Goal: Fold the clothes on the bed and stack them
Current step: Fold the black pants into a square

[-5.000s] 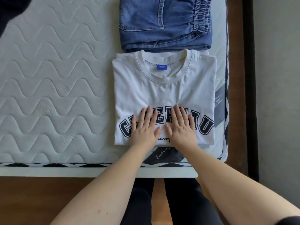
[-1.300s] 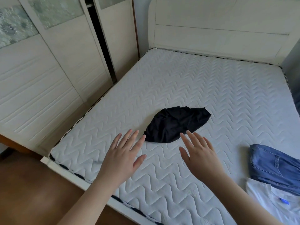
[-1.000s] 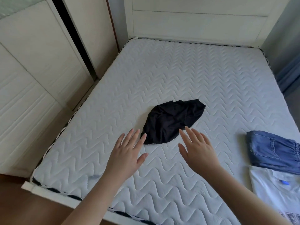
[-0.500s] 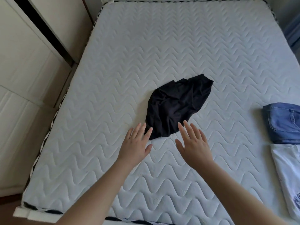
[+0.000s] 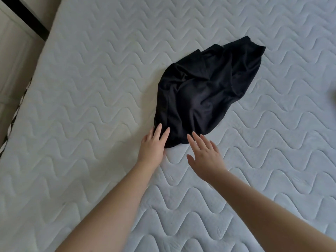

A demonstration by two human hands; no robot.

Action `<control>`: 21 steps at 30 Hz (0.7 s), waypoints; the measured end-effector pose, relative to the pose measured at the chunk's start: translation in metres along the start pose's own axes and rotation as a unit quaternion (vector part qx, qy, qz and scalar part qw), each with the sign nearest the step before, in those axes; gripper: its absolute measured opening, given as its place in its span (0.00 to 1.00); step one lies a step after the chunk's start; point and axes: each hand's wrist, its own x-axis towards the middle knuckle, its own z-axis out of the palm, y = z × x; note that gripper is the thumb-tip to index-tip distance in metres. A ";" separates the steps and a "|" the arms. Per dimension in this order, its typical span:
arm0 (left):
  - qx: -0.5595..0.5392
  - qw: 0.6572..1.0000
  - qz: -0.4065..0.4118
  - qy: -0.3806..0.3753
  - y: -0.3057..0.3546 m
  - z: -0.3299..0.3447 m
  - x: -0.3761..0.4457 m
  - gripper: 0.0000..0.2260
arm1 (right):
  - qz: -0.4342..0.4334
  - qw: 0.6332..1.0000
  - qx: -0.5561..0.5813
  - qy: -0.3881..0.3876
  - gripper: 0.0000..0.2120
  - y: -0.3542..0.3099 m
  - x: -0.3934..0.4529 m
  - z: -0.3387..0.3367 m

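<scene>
Head view: both bare hands reach toward a crumpled black garment (image 5: 203, 91) on a white quilted mattress (image 5: 91, 88).

Garment lies in an unfolded, bunched heap near the middle of the mattress, wrinkled, its narrow near end pointing at the hands. Left hand (image 5: 152, 144) is palm down with fingers straight and close together, fingertips (image 5: 159, 126) at the garment's near-left edge, touching or just over it; holds nothing. Right hand (image 5: 204, 156) is palm down with fingers straight and slightly spread, thumb out to the side, fingertips just at the garment's near hem; cannot tell if they touch it, nothing gripped. Both forearms are bare and extend from the bottom edge. Mattress has a wavy stitched pattern. Pale cabinet panel (image 5: 16, 57) with a dark vertical strip sits past the mattress's left edge.
</scene>
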 end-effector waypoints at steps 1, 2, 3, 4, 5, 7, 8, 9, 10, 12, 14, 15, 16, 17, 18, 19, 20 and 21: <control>-0.005 1.000 -0.002 0.006 -0.002 0.009 0.006 0.34 | 0.001 1.000 0.003 -0.002 0.31 0.001 0.006 0.009; -0.016 1.000 -0.004 0.012 -0.003 0.016 0.011 0.34 | 0.002 1.000 0.008 -0.004 0.32 0.003 0.012 0.017; -0.031 0.999 -0.008 0.014 -0.003 0.022 0.014 0.33 | 0.001 1.000 0.012 -0.006 0.33 0.003 0.016 0.023; -0.045 0.999 -0.012 0.019 -0.001 0.026 0.018 0.32 | -0.002 1.000 0.015 -0.004 0.33 0.004 0.021 0.028; -0.053 0.998 -0.013 0.029 0.001 0.028 0.020 0.31 | -0.006 1.000 0.019 0.002 0.34 0.005 0.026 0.032; -0.070 0.997 -0.009 0.037 0.006 0.029 0.021 0.29 | -0.007 0.999 0.030 0.013 0.35 0.005 0.032 0.036; -0.085 0.996 -0.001 0.035 0.009 0.028 0.020 0.29 | -0.007 0.999 0.031 0.020 0.35 0.006 0.035 0.037; -0.107 0.994 0.006 0.027 0.012 0.026 0.018 0.28 | -0.006 0.999 0.033 0.025 0.35 0.006 0.036 0.038; -0.133 0.991 0.011 0.017 0.016 0.024 0.014 0.28 | -0.004 0.999 0.036 0.027 0.35 0.008 0.037 0.039; -0.192 0.981 0.012 0.003 0.026 0.016 0.002 0.27 | 0.007 0.998 0.043 0.035 0.34 0.011 0.034 0.040; -0.265 0.964 -0.003 0.000 0.038 0.005 -0.013 0.25 | 0.016 0.997 0.046 0.058 0.32 0.016 0.027 0.039; -0.304 0.953 -0.013 0.000 0.043 -0.002 -0.021 0.23 | 0.018 0.995 0.055 0.076 0.30 0.017 0.022 0.038; -0.342 0.939 -0.022 -0.002 0.047 -0.009 -0.030 0.21 | 0.020 0.993 0.069 0.098 0.28 0.019 0.016 0.036; -0.376 0.926 -0.033 -0.005 0.051 -0.017 -0.038 0.19 | 0.023 0.989 0.084 0.121 0.26 0.020 0.008 0.033; -0.404 0.914 -0.042 -0.005 0.055 -0.025 -0.047 0.18 | 0.026 0.984 0.098 0.146 0.24 0.020 -0.001 0.029; -0.426 0.904 -0.045 0.003 0.060 -0.034 -0.057 0.17 | 0.028 0.978 0.110 0.175 0.23 0.021 -0.010 0.024; -0.445 0.894 -0.044 0.014 0.065 -0.044 -0.066 0.16 | 0.027 0.971 0.123 0.205 0.22 0.021 -0.021 0.018; -0.463 0.885 -0.039 0.025 0.070 -0.055 -0.076 0.15 | 0.023 0.962 0.138 0.235 0.21 0.020 -0.032 0.010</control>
